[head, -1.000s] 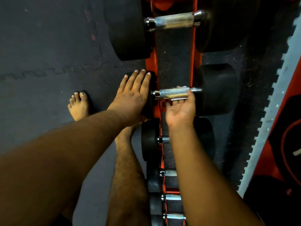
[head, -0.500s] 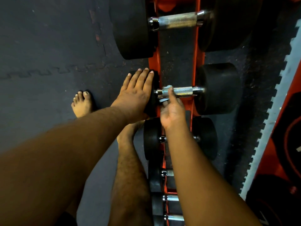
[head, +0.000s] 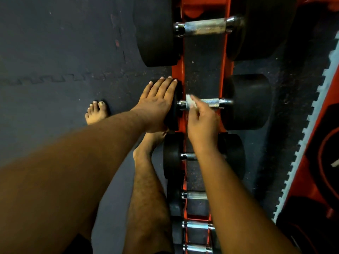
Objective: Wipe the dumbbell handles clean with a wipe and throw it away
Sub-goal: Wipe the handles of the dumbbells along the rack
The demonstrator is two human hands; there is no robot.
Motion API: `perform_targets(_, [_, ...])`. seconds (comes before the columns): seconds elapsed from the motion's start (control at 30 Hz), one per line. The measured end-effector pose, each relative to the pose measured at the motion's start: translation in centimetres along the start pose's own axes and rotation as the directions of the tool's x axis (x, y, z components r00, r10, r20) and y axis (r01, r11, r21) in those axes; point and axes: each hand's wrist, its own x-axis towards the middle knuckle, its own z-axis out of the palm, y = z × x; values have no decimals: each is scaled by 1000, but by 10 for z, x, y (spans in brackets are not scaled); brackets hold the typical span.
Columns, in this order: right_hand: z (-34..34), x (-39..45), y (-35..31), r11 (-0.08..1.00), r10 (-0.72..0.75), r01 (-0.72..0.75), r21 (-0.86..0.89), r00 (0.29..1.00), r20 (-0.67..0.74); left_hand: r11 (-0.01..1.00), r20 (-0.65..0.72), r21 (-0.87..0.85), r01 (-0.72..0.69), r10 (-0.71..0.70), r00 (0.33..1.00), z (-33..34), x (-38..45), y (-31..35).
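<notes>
A: Counting down the orange rack (head: 180,74), how many dumbbells sit on it?

B: Six handles show. A big one lies at twelve o'clock with a knurled silver handle (head: 204,26), then the dumbbell being wiped (head: 246,101) near the middle of the view. A smaller one (head: 172,155) lies just below it, and three more run toward six o'clock, partly behind the right forearm.

A: And the hands?

B: Two. The left hand (head: 158,103) lies flat with straight fingers held together, pressing on the left black weight of the middle dumbbell. The right hand (head: 202,121) pinches a small white wipe (head: 190,103) between its fingertips.

A: Where is the wipe exactly?

B: On the left end of that dumbbell's handle (head: 211,102), close to the chrome collar, about nine o'clock along the bar. It looks crumpled and a bit blurred.

A: How does the handle look?

B: Silver and knurled; the right part is bare and shiny, joining the round black weight at three o'clock.

A: Anything else?

B: Two bare feet stand on the dark floor mat (head: 55,52): one (head: 96,112) at nine o'clock of the left hand, the other (head: 146,145) just under that wrist, beside the rack.
</notes>
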Motion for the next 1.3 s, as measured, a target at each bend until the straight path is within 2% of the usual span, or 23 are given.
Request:
perform_targets(0.03, [-1,11,2,976,-120,118,-181,993,-2,1000,-1,1,3,-3,1000,0,-1,1])
perform_targets(0.07, [2,24,5,909,-221,226,-351,974,56,1000,-1,-1,5,-5,1000,-1,0,1])
perform_targets(0.13, [10,36,15,711,-298,385,-589,923,244,1000,10,-5,9,-9,1000,-2,0,3])
perform_targets(0.23, [19,17,38,537,-335,502,-678,865,374,1000,13,-4,19,-19,1000,-3,0,3])
perform_targets(0.3, [13,1,54,439,-382,533,-724,840,386,1000,-2,-7,24,-24,1000,-2,0,2])
perform_targets(0.33, [8,1,61,420,-389,506,-754,850,354,1000,-8,-6,21,-21,1000,-1,0,2])
perform_targets(0.43, [-1,12,66,514,-311,284,-809,941,133,1000,-22,15,12,-11,1000,1,0,1])
perform_targets(0.47, [3,13,62,516,-307,284,-808,942,134,1000,-24,19,11,-10,1000,1,0,0])
perform_targets(0.5, [10,12,58,485,-334,346,-803,922,195,1000,-29,19,9,-8,1000,1,-1,-1])
perform_targets(0.57, [19,12,57,385,-404,508,-770,843,354,1000,-33,17,5,-5,999,1,-1,-1])
perform_targets(0.6, [17,14,58,352,-417,526,-774,829,373,1000,-30,17,1,0,1000,1,-1,-1])
perform_targets(0.63, [11,19,60,352,-401,484,-801,852,337,1000,-33,19,-1,1,999,1,-1,0])
perform_targets(0.7, [-4,25,62,429,-328,335,-839,923,201,1000,-44,25,0,1,999,2,-2,-1])
perform_targets(0.73, [-7,25,61,450,-306,298,-842,937,168,1000,-47,29,-1,2,999,1,-2,-1])
perform_targets(0.8, [-4,21,55,436,-322,345,-831,922,214,1000,-57,30,-4,6,998,2,-2,1])
perform_targets(0.9, [14,21,40,346,-408,517,-783,834,370,1000,-71,11,-6,7,997,2,-4,3])
perform_targets(1.0, [18,26,27,363,-386,548,-754,825,413,1000,-80,22,-5,7,997,2,-7,4])
perform_targets(1.1, [6,17,31,330,-382,586,-740,800,463,1000,-104,4,7,-6,995,6,-12,8])
perform_targets(1.2, [-3,-12,50,395,-376,596,-700,799,468,1000,-204,15,-1,4,979,26,-32,14])
perform_targets(1.3, [-3,-52,86,579,-342,475,-662,879,332,995,-255,49,-87,97,962,56,-66,24])
